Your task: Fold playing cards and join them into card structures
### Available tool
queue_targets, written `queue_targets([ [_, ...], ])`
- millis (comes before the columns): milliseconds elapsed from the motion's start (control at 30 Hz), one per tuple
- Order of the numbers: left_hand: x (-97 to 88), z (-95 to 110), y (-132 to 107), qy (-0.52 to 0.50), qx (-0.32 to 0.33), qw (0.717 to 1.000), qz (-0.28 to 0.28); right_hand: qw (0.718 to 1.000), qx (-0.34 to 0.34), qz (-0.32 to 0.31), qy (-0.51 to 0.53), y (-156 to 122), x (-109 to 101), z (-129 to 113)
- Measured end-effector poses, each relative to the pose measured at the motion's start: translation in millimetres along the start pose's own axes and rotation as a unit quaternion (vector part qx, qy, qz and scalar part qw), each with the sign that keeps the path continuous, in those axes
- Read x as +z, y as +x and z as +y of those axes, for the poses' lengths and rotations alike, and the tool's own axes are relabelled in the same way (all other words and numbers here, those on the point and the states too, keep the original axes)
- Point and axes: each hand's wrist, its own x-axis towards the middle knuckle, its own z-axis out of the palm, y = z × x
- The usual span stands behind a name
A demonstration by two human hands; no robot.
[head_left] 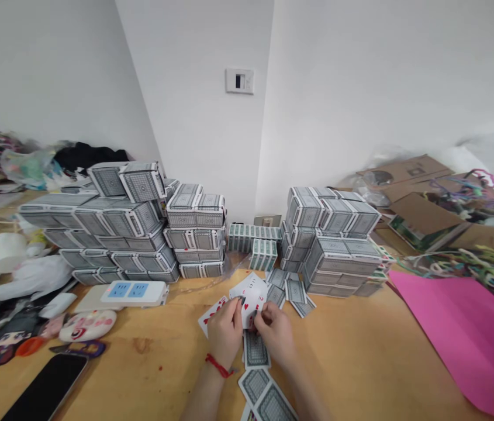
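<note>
Both of my hands meet over the table, pinching a playing card [254, 295] that shows a red 2 and hearts. My left hand [225, 328], with a red cord round its wrist, grips the card's left edge between thumb and fingers. At its lower right corner, my right hand [275, 328] has its fingers closed on the same card. Partly behind my left hand lies a face-up card with red pips [207, 316]. Face-down cards [256, 351] trail below my hands, and more patterned cards [298, 290] lie beyond my right hand.
Boxy stacks built of cards stand at the left [137, 234], centre left [196, 234] and right [338, 257]. Green card boxes [264, 254] sit between them. A power strip [135, 292], a phone [47, 386], pink paper [466, 339] and open cardboard boxes [426, 213] surround the work area.
</note>
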Motion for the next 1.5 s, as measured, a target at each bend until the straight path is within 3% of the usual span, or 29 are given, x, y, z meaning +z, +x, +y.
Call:
queue_targets([
  [533,-1.4,5,1,-0.002,-0.004,1.0,-0.017,1.0,-0.011,-0.004,0.006,-1,-1,-8],
  [700,-1.5,6,2,-0.004,0.01,1.0,-0.021,0.998,-0.021,0.038,-0.054,1,-1,-1],
  [867,-1.3,5,1,-0.008,0.006,1.0,-0.025,0.999,-0.018,0.027,-0.021,1,-3,-3],
  [1067,-0.9,6,0,-0.01,0.008,0.999,-0.042,0.997,-0.025,0.057,-0.045,0,-2,-6],
  [1233,-0.7,5,0,-0.019,0.008,0.999,-0.039,1.0,-0.01,0.024,0.016,0,-1,-8],
  [1500,-1.6,6,2,-0.016,0.012,0.999,-0.038,0.999,-0.012,0.038,-0.026,2,-3,-4],
])
